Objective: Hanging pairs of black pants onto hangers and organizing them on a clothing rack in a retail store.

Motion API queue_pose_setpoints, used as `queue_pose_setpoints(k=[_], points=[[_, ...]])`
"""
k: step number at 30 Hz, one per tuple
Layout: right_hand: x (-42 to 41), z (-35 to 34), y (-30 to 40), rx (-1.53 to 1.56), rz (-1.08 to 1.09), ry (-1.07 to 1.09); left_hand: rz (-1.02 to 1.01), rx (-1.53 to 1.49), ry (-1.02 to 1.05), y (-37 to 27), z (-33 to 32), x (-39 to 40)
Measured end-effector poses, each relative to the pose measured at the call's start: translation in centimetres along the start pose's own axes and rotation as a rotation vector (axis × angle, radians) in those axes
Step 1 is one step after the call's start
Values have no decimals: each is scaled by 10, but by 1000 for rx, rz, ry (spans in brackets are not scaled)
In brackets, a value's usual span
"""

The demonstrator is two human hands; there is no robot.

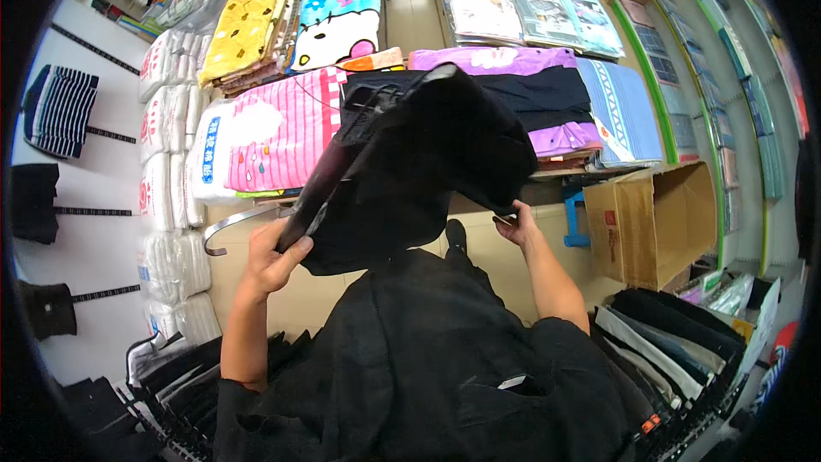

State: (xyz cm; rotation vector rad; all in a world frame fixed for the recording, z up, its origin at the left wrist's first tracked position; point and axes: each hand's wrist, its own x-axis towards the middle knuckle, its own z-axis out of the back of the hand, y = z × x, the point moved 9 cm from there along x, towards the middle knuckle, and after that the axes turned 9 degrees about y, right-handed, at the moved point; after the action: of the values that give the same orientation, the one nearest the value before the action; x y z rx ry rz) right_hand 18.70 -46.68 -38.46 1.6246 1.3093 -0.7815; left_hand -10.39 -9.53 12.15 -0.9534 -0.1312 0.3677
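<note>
A black garment [417, 160], partly folded and lifted in front of my body, spans between my two hands. My left hand [272, 256] grips its left end, where a metal hanger hook [234, 221] juts out to the left. Most of the hanger is hidden. My right hand [516, 224] pinches the garment's lower right edge, with a small dark item by the fingers that I cannot make out. Beyond it, another black garment [532, 96] lies spread over a purple patterned blanket [494, 59].
Folded pink blankets [282, 131] and a blue towel-like cloth [619, 109] top the display table. An open cardboard box [651, 224] and blue stool [576, 221] stand right. Bagged white goods [173, 192] are stacked left. Racks of hanging trousers [673, 346] flank me.
</note>
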Motion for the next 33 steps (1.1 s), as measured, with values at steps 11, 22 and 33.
queue_pose_setpoints(k=[11, 22, 33], points=[[56, -176, -79, 170, -226, 729, 70, -90, 107, -25, -12, 11], [47, -125, -3, 158, 202, 117, 212, -274, -329, 22, 23, -30], [-110, 58, 57, 15, 583, -352, 174, -263, 25, 61, -75, 48]])
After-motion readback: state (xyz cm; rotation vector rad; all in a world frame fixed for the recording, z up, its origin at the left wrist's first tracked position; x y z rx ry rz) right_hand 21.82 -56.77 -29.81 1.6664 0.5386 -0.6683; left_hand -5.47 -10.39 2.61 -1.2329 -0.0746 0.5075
